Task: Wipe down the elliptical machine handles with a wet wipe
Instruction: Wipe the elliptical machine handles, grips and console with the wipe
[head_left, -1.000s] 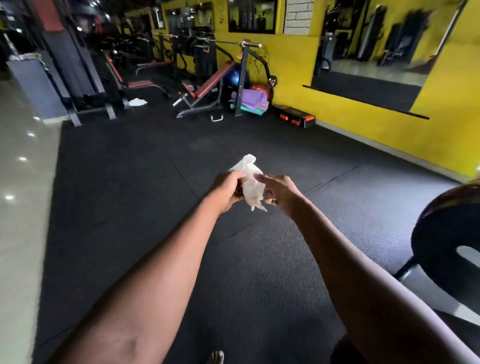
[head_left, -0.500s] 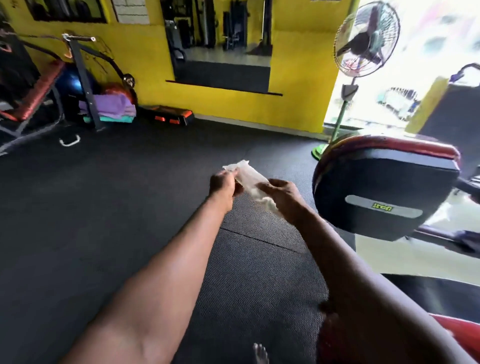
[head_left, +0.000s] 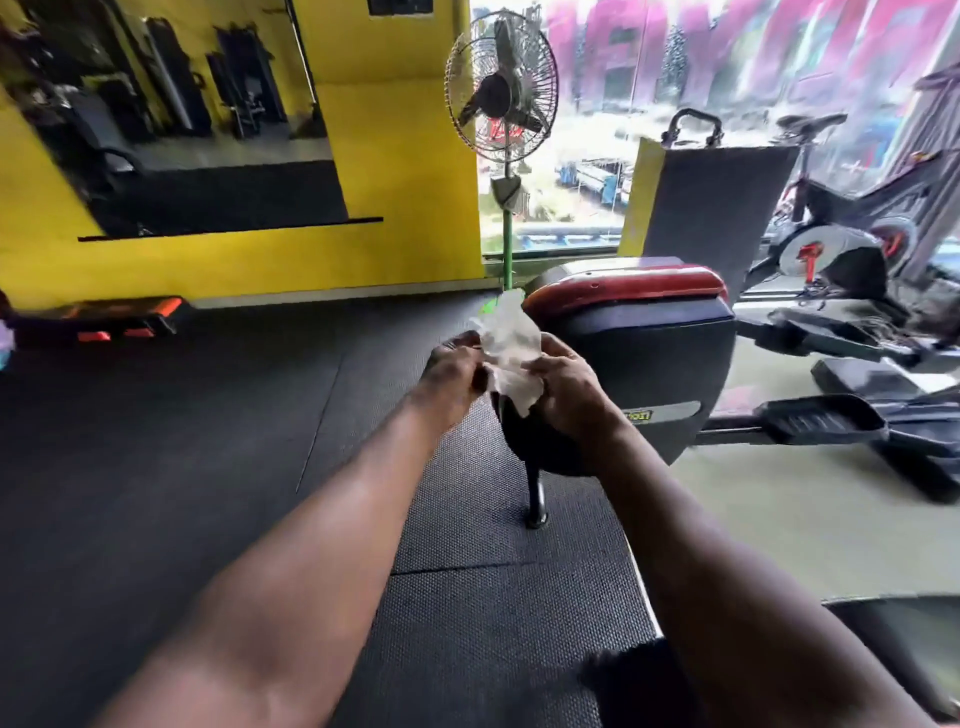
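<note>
two hands are reaching out ahead at the middle of the view, side by side and nearly touching. the left hand (head_left: 451, 375) is curling its fingers around the left edge of one white wipe (head_left: 511, 353), and the right hand (head_left: 569, 392) is pinching the right edge with thumb and fingers. the wipe is crumpled, standing up between the two hands and hanging a little below them, in the air above the floor (head_left: 208, 467).

just behind the hands one elliptical (head_left: 644, 358) is standing, its black housing with a red top band facing the camera; the wipe is overlapping its left edge in the view but whether it is touching cannot be told. two black pedals (head_left: 821, 421) are stretching out to the right of the housing. its handles are not clearly showing.

one fan (head_left: 501, 85) on a green pole is standing behind the housing, in front of a bright window (head_left: 675, 62). one bike (head_left: 841, 244) is sitting at the far right near the window. one yellow wall (head_left: 405, 171) is carrying one mirror (head_left: 197, 130) on the left. one black and orange step (head_left: 98, 322) is lying on the floor at the foot of the wall.

no container is showing, and the wipe is lying in nothing but the hands. the floor is covered in dark rubber matting on the left and a paler surface on the right under the pedals.
</note>
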